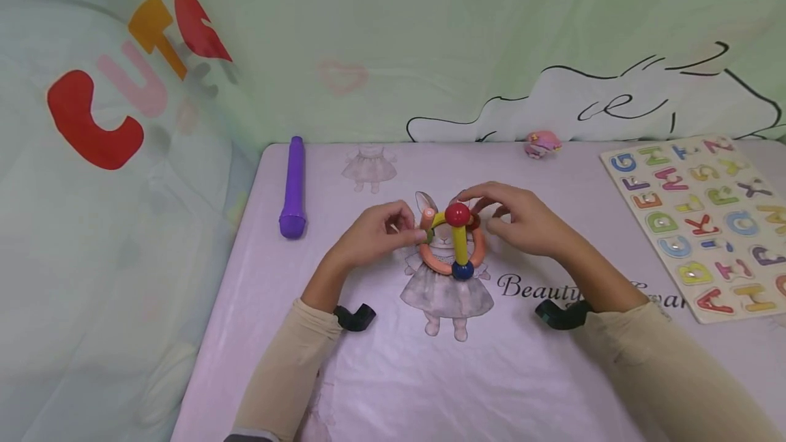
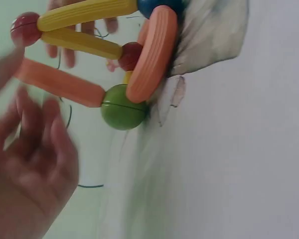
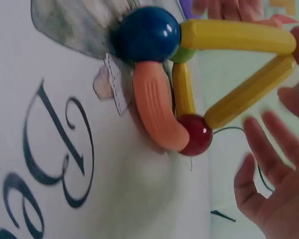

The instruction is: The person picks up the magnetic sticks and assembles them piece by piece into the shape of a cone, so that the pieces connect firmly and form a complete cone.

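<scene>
The magnetic rod-and-ball toy (image 1: 453, 243) stands on the table between your two hands, a small frame of yellow rods, orange curved pieces and balls: a red ball (image 1: 457, 215) at the top, a blue ball (image 1: 462, 270) at the near bottom, and a green ball (image 2: 122, 107) low on your left-hand side. Your left hand (image 1: 376, 232) is at the toy's left edge with its fingers curled in toward the green ball and the orange rod; in the left wrist view the fingers look loosely spread and blurred, so you cannot tell whether they actually pinch anything. Your right hand (image 1: 522, 218) arches over the toy's right side, fingertips reaching toward the top red ball; in the right wrist view its fingers (image 3: 269, 149) are spread and apart from the rods, just beside a lower red ball (image 3: 195, 135). The toy rests on a lilac tablecloth (image 1: 381, 374) printed with a rabbit in a dress. Beyond your left hand and further left lies a purple toy microphone (image 1: 293, 188). Beyond your right hand, near the table's far edge, sits a small pink toy (image 1: 543, 144), and well off to the right of that hand lies a wooden alphabet puzzle board (image 1: 706, 224).
</scene>
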Action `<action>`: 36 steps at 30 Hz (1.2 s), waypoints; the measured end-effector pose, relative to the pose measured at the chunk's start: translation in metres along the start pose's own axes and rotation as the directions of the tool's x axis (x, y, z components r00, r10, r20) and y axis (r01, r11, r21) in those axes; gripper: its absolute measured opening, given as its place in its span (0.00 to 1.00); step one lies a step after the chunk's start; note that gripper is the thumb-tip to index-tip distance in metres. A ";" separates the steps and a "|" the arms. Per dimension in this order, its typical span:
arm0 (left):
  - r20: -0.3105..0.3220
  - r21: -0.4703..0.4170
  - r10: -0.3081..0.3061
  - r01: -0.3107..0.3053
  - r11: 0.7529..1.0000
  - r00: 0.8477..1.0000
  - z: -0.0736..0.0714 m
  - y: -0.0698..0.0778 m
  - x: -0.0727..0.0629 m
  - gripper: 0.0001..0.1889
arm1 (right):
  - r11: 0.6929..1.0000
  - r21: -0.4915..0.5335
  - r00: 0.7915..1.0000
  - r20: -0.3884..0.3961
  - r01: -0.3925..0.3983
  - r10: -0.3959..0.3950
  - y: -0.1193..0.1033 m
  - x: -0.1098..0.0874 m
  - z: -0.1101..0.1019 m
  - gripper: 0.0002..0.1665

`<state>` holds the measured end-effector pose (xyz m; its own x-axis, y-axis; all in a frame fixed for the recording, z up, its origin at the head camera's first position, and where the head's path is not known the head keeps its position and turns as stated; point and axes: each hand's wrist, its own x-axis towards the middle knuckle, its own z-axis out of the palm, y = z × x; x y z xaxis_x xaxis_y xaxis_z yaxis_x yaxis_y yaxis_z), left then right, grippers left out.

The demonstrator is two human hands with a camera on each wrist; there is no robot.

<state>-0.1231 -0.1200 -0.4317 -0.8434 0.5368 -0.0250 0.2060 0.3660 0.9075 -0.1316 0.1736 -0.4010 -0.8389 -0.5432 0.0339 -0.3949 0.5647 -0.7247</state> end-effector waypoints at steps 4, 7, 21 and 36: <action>-0.057 0.013 0.018 -0.017 1.000 0.998 0.000 -0.005 0.004 0.19 | 0.998 -0.020 0.998 -0.019 -0.061 0.060 -0.008 -0.002 0.003 0.32; 0.009 0.016 0.038 -0.038 0.999 0.999 0.003 -0.008 0.005 0.21 | 0.996 -0.039 0.996 0.023 -0.080 0.081 -0.012 -0.004 0.009 0.42; 0.049 0.046 0.041 -0.043 0.998 0.998 0.013 -0.009 0.006 0.17 | 1.000 0.017 0.998 0.062 0.016 -0.017 -0.011 -0.007 0.020 0.31; 0.030 0.111 0.066 -0.069 0.991 0.997 0.024 -0.004 0.008 0.17 | 0.996 0.073 0.995 0.087 0.050 -0.056 -0.006 -0.005 0.018 0.33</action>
<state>-0.1192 -0.0992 -0.4456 -0.8127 0.5822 0.0228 0.3177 0.4100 0.8550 -0.1184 0.1614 -0.4092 -0.7798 -0.6258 0.0147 -0.4080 0.4903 -0.7701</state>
